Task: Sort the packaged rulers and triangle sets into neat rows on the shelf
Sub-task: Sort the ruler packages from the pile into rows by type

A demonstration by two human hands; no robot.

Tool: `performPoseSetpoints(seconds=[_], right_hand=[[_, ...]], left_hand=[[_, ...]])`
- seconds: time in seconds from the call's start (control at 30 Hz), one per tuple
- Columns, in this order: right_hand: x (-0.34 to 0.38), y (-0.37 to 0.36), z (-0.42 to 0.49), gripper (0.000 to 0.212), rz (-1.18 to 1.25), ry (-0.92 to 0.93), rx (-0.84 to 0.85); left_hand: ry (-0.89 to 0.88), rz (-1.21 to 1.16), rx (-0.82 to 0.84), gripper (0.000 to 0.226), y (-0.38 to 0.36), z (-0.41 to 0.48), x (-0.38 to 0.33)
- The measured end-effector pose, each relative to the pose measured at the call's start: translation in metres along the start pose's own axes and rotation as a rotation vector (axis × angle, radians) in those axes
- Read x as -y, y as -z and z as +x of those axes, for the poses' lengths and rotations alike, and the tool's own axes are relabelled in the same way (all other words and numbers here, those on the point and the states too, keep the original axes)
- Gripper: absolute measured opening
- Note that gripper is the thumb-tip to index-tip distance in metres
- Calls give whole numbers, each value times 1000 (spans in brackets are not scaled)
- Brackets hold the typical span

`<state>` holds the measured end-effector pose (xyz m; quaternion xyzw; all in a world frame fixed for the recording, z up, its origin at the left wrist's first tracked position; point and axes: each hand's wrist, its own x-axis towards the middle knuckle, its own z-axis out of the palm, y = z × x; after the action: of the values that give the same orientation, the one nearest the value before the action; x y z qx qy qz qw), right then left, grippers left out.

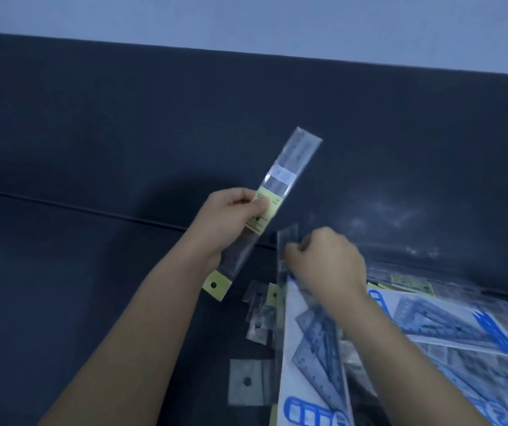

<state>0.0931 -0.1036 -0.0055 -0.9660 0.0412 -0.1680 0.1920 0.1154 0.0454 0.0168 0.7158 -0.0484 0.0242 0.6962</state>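
My left hand (231,218) grips a packaged ruler (289,173) in a clear sleeve with a yellow label, held tilted above the dark shelf surface (92,272). Its yellow hang tab (216,285) points down-left. My right hand (326,262) is closed on the top end of another clear ruler package (288,238) that stands up out of the pile. Below it lies a white-and-blue triangle set package (314,348). More triangle sets (449,327) are heaped to the right.
Several small clear packets with hang holes (257,315) and one flat grey tab (248,381) lie beside the pile. A seam (62,204) runs across the dark surface. A pale wall (246,23) rises behind the shelf's back edge.
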Motion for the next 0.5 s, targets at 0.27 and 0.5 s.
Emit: performPoseSetpoints(seconds=[0.27,0.5], right_hand=[[-23,18,14,20,1053,-315,90],[-23,24,11,19,1429,-418,21]], left_hand=[[32,-45,-17,12,3,1,-1],[19,-82,-29,15,-2,-1,3]])
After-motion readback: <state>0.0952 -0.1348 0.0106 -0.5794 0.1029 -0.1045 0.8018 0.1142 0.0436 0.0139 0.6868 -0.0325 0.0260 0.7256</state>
